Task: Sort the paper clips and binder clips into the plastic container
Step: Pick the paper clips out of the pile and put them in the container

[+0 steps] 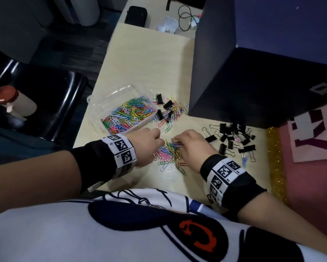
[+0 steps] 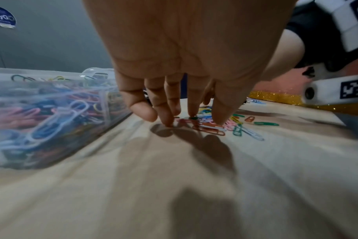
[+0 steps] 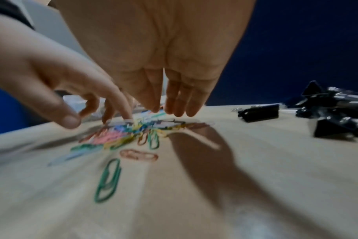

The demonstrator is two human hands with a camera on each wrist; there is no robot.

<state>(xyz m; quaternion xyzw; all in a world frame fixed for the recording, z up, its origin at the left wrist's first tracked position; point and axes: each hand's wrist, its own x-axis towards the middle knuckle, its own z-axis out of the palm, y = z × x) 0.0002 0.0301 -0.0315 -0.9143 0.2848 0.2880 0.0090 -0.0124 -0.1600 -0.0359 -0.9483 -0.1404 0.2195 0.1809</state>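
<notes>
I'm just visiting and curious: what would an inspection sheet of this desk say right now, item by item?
Surface: pale wood-look desk, bare at the far end.
Job's things: clear plastic container heaped with coloured paper clips; loose paper clip pile under the hands; mixed pile of clips beside the container; black binder clips to the right.
Clutter: black pouch and clear plastic wrapping on the far table.
Hands: left hand and right hand both have fingertips down on the loose pile; a grip cannot be told.
Cables: black cable looped on the far table.
Surroundings: dark blue partition, black chair, bottle.
</notes>
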